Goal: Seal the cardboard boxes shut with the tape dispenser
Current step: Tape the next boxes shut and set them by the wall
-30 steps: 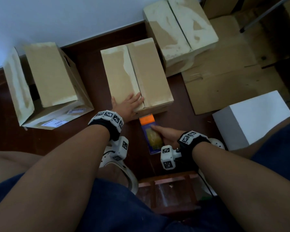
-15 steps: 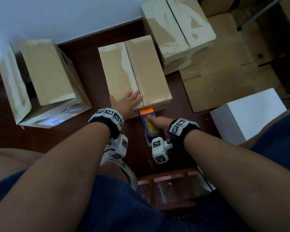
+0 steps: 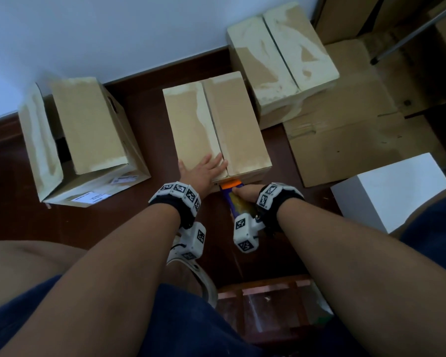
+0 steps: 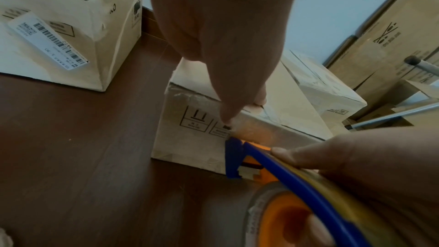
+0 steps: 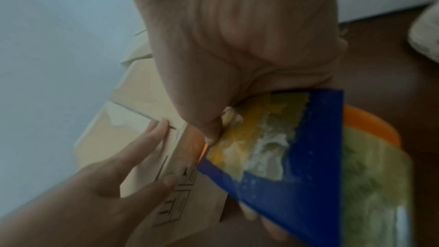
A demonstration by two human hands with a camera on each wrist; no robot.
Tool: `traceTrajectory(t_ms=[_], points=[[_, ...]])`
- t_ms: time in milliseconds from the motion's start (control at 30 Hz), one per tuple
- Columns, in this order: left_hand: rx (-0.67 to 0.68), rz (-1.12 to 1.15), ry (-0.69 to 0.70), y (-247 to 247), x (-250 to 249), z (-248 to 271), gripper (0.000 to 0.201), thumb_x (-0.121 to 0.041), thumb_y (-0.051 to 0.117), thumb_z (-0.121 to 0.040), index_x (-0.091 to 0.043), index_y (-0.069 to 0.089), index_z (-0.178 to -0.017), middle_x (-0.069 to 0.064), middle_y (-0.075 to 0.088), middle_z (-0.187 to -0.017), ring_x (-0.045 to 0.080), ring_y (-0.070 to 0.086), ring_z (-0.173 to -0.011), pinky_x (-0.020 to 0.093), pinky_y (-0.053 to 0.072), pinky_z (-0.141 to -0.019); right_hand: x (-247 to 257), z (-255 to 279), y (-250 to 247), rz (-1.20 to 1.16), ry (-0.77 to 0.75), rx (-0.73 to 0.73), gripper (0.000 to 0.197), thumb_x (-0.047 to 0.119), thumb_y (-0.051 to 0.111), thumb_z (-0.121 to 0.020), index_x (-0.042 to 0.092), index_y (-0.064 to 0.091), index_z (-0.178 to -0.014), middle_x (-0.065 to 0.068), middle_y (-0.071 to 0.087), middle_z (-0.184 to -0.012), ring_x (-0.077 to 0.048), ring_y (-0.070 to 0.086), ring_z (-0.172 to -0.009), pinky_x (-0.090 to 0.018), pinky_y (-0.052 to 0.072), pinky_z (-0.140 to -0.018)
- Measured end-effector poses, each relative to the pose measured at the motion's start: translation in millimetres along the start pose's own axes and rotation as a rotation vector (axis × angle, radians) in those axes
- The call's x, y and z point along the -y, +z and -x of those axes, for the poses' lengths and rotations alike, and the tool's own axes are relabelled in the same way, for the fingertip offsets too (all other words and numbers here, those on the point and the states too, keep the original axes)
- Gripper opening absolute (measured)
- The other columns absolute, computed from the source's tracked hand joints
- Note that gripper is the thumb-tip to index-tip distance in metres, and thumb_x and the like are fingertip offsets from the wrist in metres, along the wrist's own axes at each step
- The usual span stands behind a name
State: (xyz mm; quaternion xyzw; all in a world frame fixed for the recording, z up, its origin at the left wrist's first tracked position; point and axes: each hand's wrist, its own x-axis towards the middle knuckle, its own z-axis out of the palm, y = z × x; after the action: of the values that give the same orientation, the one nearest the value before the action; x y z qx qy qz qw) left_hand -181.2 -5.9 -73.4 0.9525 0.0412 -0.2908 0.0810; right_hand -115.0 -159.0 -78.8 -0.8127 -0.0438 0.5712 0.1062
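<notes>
A closed cardboard box (image 3: 229, 130) stands on the dark floor in front of me, its two top flaps meeting along a middle seam. My left hand (image 3: 204, 168) lies flat on the near end of the left flap, fingers straight beside the seam. My right hand (image 3: 247, 193) grips a blue and orange tape dispenser (image 3: 233, 194), whose orange front edge touches the box's near side just below the seam. In the left wrist view the dispenser (image 4: 285, 185) meets the box (image 4: 194, 138) and clear tape shows on the roll. The right wrist view shows my thumb on the dispenser (image 5: 285, 157).
An open box (image 3: 83, 140) with a shipping label lies to the left. Another closed box (image 3: 281, 63) stands at the back right on flattened cardboard (image 3: 345, 140). A white block (image 3: 389, 191) sits at the right. The wall (image 3: 113, 34) runs behind.
My right hand has carried the tape dispenser forward across the floor until its orange end meets the box's near side. The left hand has stayed flat on the flap.
</notes>
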Motion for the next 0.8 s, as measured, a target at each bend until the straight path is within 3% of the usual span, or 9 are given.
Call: traceTrajectory(t_ms=[133,233,367,533,700,800], points=[[0.029,-0.025,0.007,-3,1,-2,0.074,-0.011,0.041,-0.097,-0.042,0.000,-0.150,-0.020,-0.011,-0.158,0.011,-0.005,-0.148,0.080,0.012,-0.099,7,-2,6,-0.092,-0.034,0.006,0.054,0.039,0.030,-0.104,0.008,0.029,-0.148,-0.011,0.032,-0.152,-0.025,0.034,-0.138,-0.031,0.028,-0.109],[0.060,-0.010,0.007,-5,2,-2,0.075,-0.012,0.045,-0.097,-0.042,0.001,-0.150,-0.020,-0.011,-0.158,0.011,-0.006,-0.148,0.080,0.011,-0.099,3,-5,4,-0.082,-0.009,0.007,0.061,0.050,0.035,-0.099,0.012,0.035,-0.146,-0.011,0.036,-0.150,-0.027,0.040,-0.134,-0.036,0.034,-0.106],[0.066,-0.006,-0.001,-8,0,-2,0.077,-0.010,0.046,-0.096,-0.041,0.001,-0.151,-0.019,-0.011,-0.158,0.012,-0.006,-0.148,0.080,0.012,-0.099,1,-10,6,-0.196,-0.010,0.012,0.055,0.046,0.038,-0.099,0.012,0.043,-0.142,-0.007,0.050,-0.134,-0.024,0.049,-0.120,-0.034,0.038,-0.099],[0.075,-0.022,-0.033,-12,-1,-6,0.076,-0.010,0.045,-0.097,-0.040,0.000,-0.151,-0.018,-0.012,-0.159,0.013,-0.006,-0.148,0.080,0.013,-0.099,13,5,3,-0.231,-0.022,0.017,0.051,0.041,0.030,-0.103,0.007,0.046,-0.138,-0.013,0.048,-0.141,-0.027,0.048,-0.126,-0.033,0.037,-0.100],[0.092,-0.038,-0.024,-11,1,-9,0.073,-0.013,0.043,-0.098,-0.039,0.000,-0.151,-0.017,-0.011,-0.159,0.016,-0.006,-0.148,0.081,0.015,-0.096,18,28,-11,-0.209,-0.161,-0.037,0.049,0.031,0.037,-0.103,0.010,0.033,-0.147,-0.009,0.035,-0.151,-0.019,0.040,-0.129,-0.034,0.027,-0.112],[0.109,0.004,0.001,-8,-7,-10,0.072,-0.011,0.042,-0.098,-0.040,0.002,-0.151,-0.018,-0.011,-0.159,0.014,-0.007,-0.148,0.082,0.012,-0.096,14,12,5,-0.070,-0.094,-0.040,0.046,0.023,0.046,-0.100,0.004,0.040,-0.142,-0.015,0.039,-0.148,-0.028,0.038,-0.136,-0.034,0.028,-0.111]])
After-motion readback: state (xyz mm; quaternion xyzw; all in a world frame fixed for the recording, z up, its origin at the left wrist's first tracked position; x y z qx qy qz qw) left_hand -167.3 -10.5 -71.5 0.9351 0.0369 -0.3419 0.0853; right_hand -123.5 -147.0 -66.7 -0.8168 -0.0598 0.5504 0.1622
